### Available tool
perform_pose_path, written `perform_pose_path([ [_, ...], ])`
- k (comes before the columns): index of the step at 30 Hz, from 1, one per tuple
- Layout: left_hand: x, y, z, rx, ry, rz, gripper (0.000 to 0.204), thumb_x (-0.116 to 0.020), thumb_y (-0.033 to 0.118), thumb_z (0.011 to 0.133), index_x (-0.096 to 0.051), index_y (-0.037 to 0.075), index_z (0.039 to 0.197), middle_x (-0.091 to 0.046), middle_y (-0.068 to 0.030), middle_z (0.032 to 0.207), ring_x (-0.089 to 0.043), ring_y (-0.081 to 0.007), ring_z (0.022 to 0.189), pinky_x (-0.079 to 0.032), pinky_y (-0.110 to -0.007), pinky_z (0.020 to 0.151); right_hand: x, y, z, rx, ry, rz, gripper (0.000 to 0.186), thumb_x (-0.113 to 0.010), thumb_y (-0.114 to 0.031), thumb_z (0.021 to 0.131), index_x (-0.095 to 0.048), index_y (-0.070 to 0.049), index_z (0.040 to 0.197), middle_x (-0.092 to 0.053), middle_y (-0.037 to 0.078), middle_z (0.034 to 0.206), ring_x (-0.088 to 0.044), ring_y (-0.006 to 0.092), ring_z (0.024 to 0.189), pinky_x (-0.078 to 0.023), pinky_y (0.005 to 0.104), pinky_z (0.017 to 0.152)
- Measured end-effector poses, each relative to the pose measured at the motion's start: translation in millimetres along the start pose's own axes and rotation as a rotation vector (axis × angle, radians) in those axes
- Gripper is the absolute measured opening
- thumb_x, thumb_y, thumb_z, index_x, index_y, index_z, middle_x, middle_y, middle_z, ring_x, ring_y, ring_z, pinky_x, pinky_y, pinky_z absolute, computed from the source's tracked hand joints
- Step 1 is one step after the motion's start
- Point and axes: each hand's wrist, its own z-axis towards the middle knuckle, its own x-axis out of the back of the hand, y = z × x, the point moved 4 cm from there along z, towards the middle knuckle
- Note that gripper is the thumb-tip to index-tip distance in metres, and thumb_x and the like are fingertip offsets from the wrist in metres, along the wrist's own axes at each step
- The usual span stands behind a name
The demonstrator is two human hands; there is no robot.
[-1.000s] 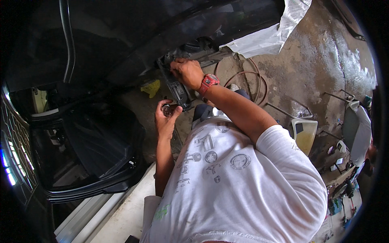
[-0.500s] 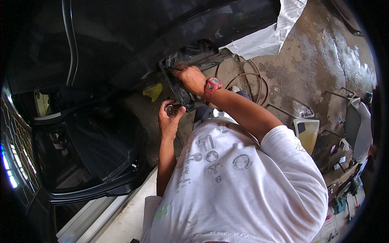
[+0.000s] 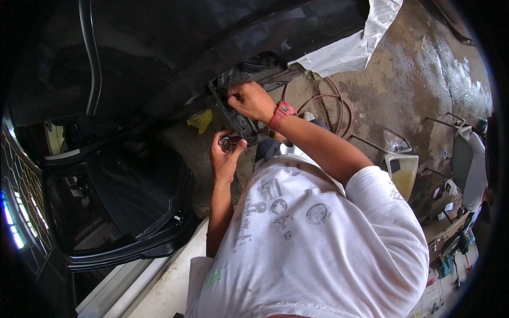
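A long black plastic part slants down from an opening low in the dark car body. At its lower end, my left hand is closed round a small round shiny piece, with the thumb against the black part. Whether the two pieces are joined, I cannot tell. My right hand, with a red watch on its wrist, is over the upper half of the black part. Its fingers are curled in a pinch, and what they hold, if anything, is hidden.
Dark car body fills the upper left; white paper hangs from its edge. A reddish hose loops on the wet floor. Yellow plastic lies near my left hand. A black car door stands left, a chair right.
My right hand has drawn back slightly from the upper end of the black part, its wrist turning. My left hand has shifted a little to the right, still holding the round piece.
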Motion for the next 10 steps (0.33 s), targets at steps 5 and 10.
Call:
perform_pose_path([
  [5,-4.4,-0.7,1.4,-0.037,0.004,-0.004,0.061,-0.096,0.025,0.084,-0.060,0.002,0.126,-0.068,-0.0015,0.105,-0.064,-0.0116,0.095,-0.053,-0.028,0.088,5.7,-27.9,-5.4,-0.088,-0.041,-0.119,0.052,-0.084,-0.046,0.079,-0.076,0.005,0.083,-0.072,0.030,0.083,-0.074,0.0452,0.086,-0.059,0.0508,0.081],
  [10,-11.4,-5.6,7.1,-0.066,-0.020,0.019,0.063,-0.097,0.027,0.084,-0.060,0.002,0.128,-0.068,-0.0015,0.105,-0.064,-0.0122,0.095,-0.052,-0.027,0.090,-0.5,-34.8,13.2,-0.161,-0.287,-0.424,0.070,-0.080,-0.061,0.087,-0.079,0.003,0.117,-0.076,0.030,0.107,-0.076,0.0410,0.104,-0.058,0.0462,0.096],
])
